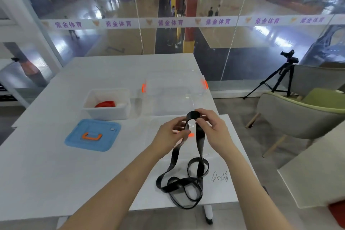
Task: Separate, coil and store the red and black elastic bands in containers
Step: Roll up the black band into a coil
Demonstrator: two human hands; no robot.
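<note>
A long black elastic band (186, 183) lies in loose loops on the white table (46, 164) near its front edge. Its upper end is lifted and folded into a small loop between my hands. My left hand (170, 133) pinches one strand of the band. My right hand (211, 127) pinches the top of the small loop from the other side. The red elastic band (105, 104) sits coiled inside a white tub (107, 112) at the left middle of the table.
A clear container with orange latches (174, 87) stands behind my hands, its clear lid (207, 147) lying flat under them. A blue lid with an orange handle (93, 135) lies in front of the white tub. Chairs (298, 115) and a camera tripod (280, 78) stand to the right.
</note>
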